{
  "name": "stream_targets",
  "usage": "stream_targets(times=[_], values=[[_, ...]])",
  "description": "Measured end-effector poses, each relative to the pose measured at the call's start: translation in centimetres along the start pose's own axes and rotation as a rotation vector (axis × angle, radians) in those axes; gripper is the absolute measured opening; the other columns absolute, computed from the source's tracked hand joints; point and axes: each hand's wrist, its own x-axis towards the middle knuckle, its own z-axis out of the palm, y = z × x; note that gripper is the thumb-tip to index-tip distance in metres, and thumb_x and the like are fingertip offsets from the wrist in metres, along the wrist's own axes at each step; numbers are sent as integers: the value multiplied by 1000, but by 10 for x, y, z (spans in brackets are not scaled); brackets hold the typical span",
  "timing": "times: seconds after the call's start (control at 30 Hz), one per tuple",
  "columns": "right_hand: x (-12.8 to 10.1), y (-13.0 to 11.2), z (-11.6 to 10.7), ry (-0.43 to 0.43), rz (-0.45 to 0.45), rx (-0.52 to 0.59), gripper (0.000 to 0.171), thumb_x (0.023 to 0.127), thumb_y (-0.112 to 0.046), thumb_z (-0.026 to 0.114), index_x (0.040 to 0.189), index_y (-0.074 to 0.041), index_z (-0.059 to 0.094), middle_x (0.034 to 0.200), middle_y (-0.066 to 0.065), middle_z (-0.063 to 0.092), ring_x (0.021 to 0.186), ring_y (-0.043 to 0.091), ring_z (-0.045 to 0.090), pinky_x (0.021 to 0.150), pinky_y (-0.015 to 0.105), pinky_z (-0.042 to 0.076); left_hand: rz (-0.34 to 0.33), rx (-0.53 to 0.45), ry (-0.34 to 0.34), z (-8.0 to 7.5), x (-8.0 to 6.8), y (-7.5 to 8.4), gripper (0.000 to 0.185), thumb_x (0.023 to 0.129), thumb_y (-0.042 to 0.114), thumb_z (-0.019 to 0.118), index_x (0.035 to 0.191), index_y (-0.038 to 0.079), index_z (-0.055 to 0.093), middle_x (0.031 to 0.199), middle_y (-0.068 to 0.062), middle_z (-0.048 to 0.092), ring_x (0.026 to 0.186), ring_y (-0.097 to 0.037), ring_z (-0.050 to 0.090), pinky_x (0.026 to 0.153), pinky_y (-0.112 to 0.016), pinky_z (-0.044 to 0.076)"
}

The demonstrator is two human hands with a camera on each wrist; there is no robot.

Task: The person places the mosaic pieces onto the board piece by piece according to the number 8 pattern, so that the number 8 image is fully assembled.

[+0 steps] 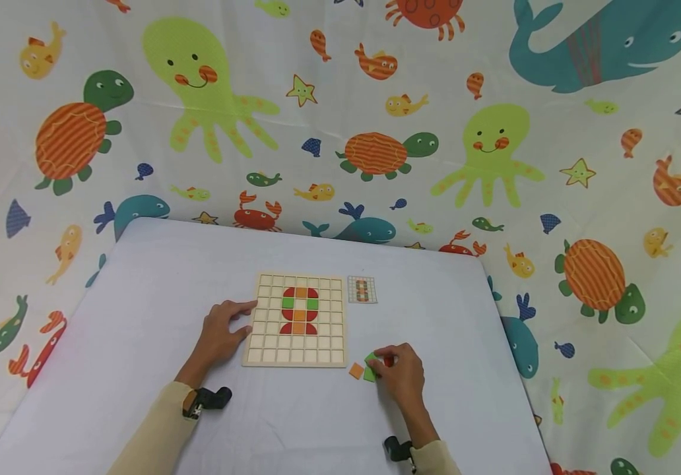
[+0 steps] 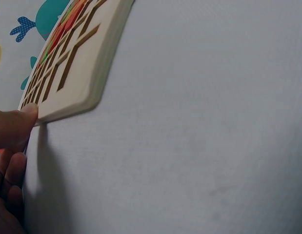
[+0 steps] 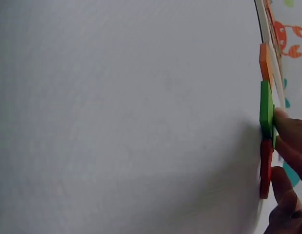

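Observation:
A wooden grid board (image 1: 269, 357) lies on the white table, with red, orange and green tiles set in a figure in its upper middle. My left hand (image 1: 229, 324) lies flat beside it, fingers straight, fingertips against the board's left edge (image 2: 99, 63); the thumb (image 2: 14, 127) touches the corner. Right of the board's near corner, my right hand (image 1: 385, 365) curls over loose tiles. It pinches a red tile (image 1: 388, 361) next to a green tile (image 1: 369, 367), with an orange tile (image 1: 356, 371) just left. In the right wrist view the fingers (image 3: 289, 130) sit on the green tile (image 3: 266, 107) and the red tile (image 3: 265, 168).
A small pattern card (image 1: 361, 289) lies right of the board's far corner. The white table (image 1: 156, 277) ends at a rounded far edge, with a sea-animal cloth (image 1: 495, 145) hanging behind and around it.

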Motion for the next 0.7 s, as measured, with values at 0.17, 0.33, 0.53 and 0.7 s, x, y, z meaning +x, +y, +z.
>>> stream_targets(times=[0.17,0.33,0.53,0.7], values=[[-3,-4,2,-15,-57,38,20,78,-15,94,94,-20,83,92,0,67,83,15,58,69,29,44,-4,4,-7,0,0,1,59,92,4,78,148,14,63,124,-13,67,111,-30,52,95,-48,39],[-5,-7,6,-14,-111,105,22,81,-9,91,94,-23,81,92,-5,73,80,10,60,71,25,47,4,-8,0,-1,0,2,59,91,2,78,148,13,64,124,-14,67,110,-31,52,95,-49,38],[0,-14,8,-31,-76,233,16,84,-9,88,90,-22,83,87,-5,78,71,11,56,61,23,45,-3,-19,4,-1,-1,4,60,91,1,78,148,13,64,124,-14,68,112,-31,52,97,-50,37],[5,-25,9,-55,-81,345,8,84,-12,89,88,-18,85,86,-1,79,60,11,51,53,22,40,-3,-19,5,-1,-1,3,59,91,1,78,148,14,64,124,-14,68,112,-31,52,96,-50,38]])
